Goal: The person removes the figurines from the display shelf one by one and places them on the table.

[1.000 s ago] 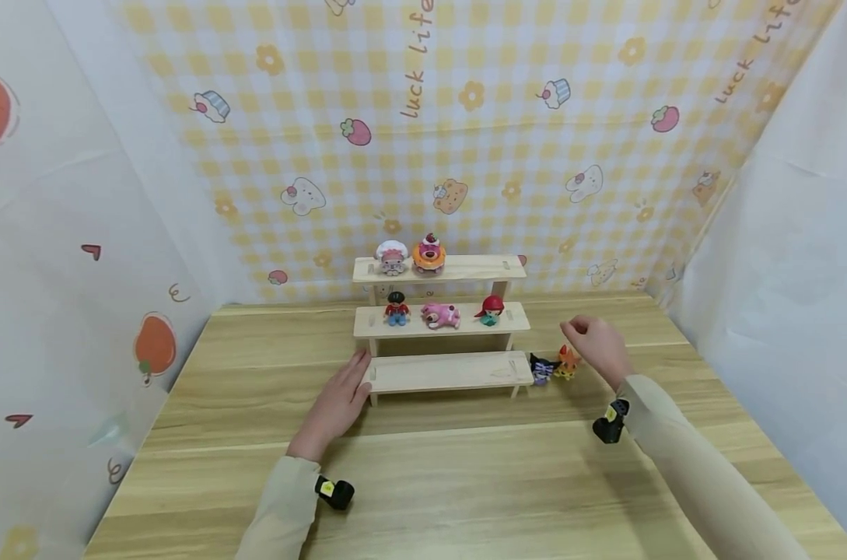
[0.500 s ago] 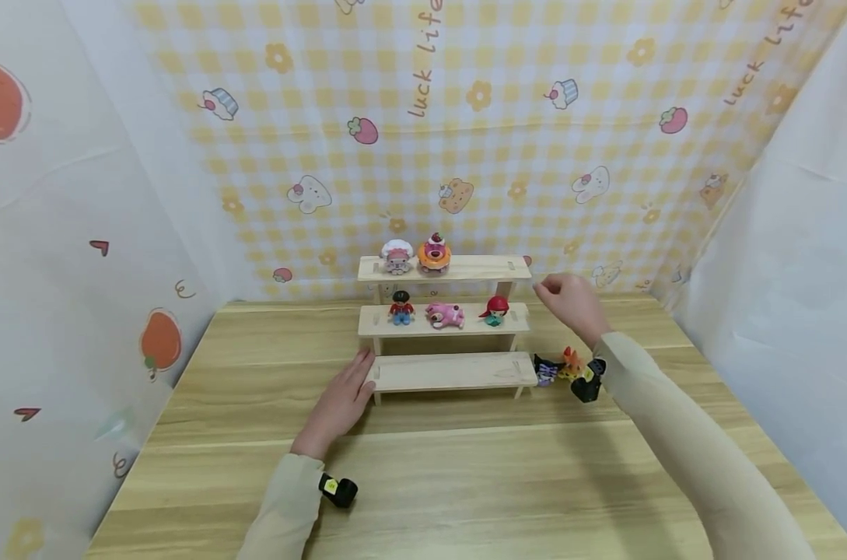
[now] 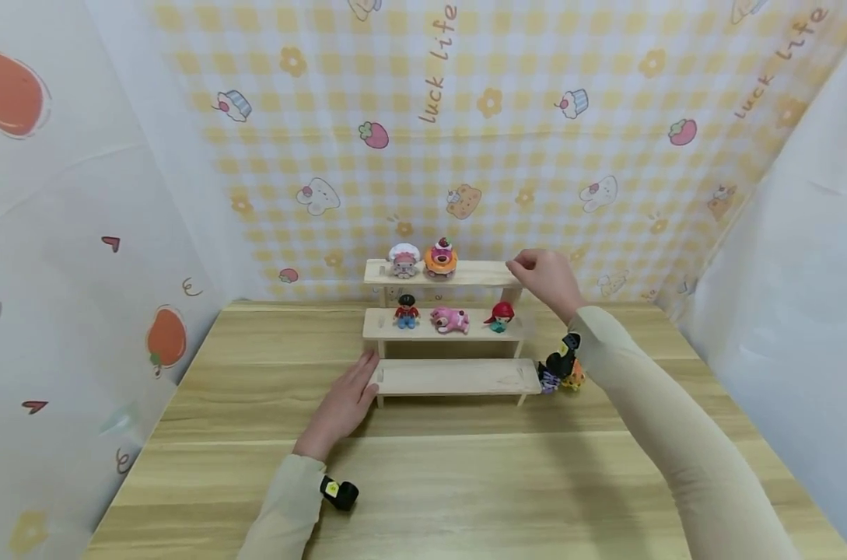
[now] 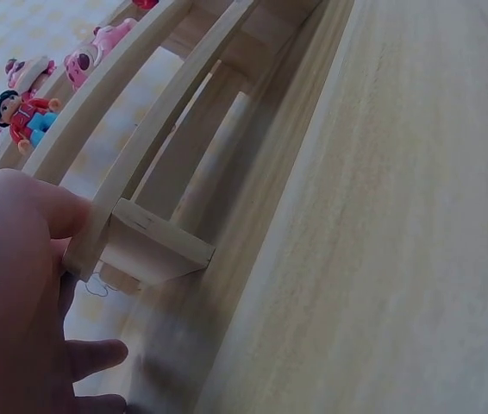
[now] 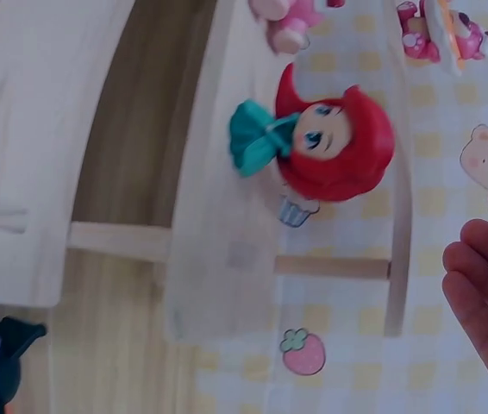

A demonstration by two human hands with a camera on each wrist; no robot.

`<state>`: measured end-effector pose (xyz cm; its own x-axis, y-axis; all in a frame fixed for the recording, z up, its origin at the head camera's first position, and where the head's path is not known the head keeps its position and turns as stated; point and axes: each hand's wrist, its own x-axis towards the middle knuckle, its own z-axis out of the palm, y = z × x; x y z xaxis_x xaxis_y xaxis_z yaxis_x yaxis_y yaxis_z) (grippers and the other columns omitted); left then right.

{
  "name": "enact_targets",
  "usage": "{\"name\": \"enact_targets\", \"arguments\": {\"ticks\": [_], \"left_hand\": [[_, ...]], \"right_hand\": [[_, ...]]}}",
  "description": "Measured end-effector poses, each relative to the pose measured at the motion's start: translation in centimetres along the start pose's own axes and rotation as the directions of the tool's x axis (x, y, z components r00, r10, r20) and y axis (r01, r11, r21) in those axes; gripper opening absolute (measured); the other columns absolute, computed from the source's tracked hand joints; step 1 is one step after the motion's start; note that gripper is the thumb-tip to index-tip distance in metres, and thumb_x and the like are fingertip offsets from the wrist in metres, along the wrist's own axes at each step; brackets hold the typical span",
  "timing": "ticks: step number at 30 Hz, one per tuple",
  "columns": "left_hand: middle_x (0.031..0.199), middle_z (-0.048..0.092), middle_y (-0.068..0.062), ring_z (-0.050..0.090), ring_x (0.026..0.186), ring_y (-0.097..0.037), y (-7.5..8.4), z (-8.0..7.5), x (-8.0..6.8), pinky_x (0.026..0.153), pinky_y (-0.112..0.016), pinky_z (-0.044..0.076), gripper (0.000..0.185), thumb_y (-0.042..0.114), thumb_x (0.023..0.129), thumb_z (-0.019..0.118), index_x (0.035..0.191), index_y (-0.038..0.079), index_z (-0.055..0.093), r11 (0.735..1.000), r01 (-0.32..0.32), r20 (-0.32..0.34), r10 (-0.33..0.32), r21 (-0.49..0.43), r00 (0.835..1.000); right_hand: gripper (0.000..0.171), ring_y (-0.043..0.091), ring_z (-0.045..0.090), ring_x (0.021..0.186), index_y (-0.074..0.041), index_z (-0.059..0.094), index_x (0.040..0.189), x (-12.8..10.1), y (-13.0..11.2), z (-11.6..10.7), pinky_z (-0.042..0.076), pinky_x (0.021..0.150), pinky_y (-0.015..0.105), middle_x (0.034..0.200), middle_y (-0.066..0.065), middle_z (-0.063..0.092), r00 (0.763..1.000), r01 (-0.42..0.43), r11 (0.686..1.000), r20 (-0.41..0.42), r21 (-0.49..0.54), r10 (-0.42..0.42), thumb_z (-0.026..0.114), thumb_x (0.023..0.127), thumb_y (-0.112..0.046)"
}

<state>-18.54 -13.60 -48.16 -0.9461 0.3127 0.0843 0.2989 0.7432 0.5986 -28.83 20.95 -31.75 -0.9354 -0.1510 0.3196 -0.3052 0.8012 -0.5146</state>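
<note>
My left hand (image 3: 344, 402) lies flat on the desk (image 3: 465, 482), fingers straight, touching the left end of the three-tier pale wooden shelf (image 3: 451, 376). My right hand (image 3: 545, 278), loosely curled and empty, hovers at its top tier's right end, above the red-haired mermaid figure (image 3: 500, 316).

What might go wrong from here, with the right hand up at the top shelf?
The right hand hovers at the top shelf's free end; its sleeve passes above the two small figures on the table and might sweep them over. A bump could also topple the red-haired figure below, though the left hand steadies the stand.
</note>
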Motion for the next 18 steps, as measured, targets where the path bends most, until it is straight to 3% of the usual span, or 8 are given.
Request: {"name": "enact_targets", "arguments": {"ticks": [18], "left_hand": [[0.159,0.019,-0.014,0.022,0.145,-0.033,0.0,0.0,-0.1,0.115,-0.052,0.024,0.054,0.023,0.103,0.041,0.152,0.008,0.024,1.000,-0.001,-0.009,0.001,-0.018,1.000]], "right_hand": [[0.025,0.022,0.064,0.078,-0.006,0.074,0.093,3.5,-4.5,1.8,0.052,0.072,0.036,0.095,0.012,0.073,0.998,0.050,0.997,0.031,0.057,-0.052,0.059,0.095,-0.026]]}}
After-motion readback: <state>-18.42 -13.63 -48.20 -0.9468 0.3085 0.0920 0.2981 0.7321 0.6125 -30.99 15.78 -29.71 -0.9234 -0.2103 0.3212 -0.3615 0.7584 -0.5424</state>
